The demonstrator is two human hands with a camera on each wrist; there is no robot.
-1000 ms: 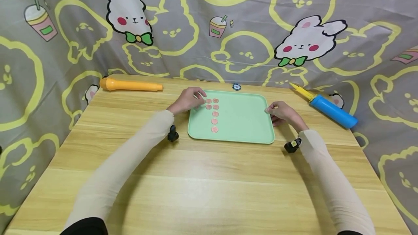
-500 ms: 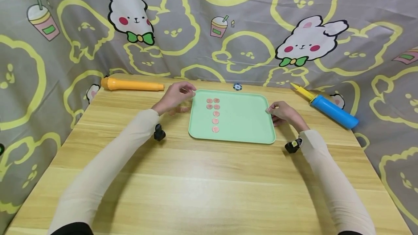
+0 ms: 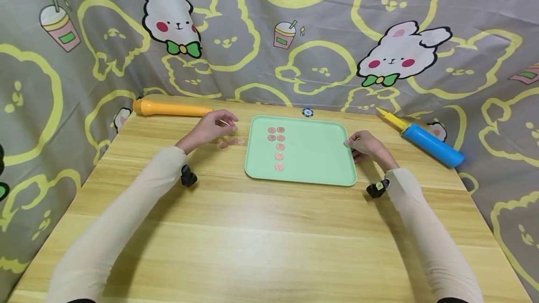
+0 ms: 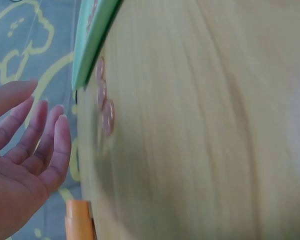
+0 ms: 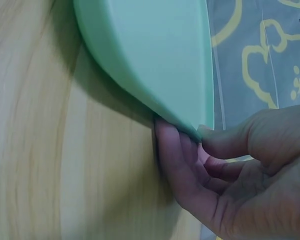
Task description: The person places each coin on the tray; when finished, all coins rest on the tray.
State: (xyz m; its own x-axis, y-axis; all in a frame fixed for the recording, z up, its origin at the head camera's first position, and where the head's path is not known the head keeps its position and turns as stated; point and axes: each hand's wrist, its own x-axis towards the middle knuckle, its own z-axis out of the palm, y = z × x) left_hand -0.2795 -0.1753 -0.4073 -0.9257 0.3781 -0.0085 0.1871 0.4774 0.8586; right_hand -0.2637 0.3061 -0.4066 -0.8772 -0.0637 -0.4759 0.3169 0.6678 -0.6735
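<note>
A light green tray lies on the wooden table. Several copper coins sit on its left part, two side by side in the top rows, then singly down a column. Left of the tray, three more copper coins lie in a touching row on the table. My left hand hovers just behind and left of that row; in the left wrist view its fingers are loosely bent with nothing between them. At the tray's right rim my right hand pinches the edge, thumb on top and fingers below.
An orange microphone-shaped tube lies at the back left. A blue and yellow hand pump rests at the back right. Behind the tray is a poker chip. A grey patterned cloth hangs around the table's back and sides.
My left hand has moved left, from over the coins on the tray to beyond the loose row, which now shows. My right hand stays on the tray's rim.
</note>
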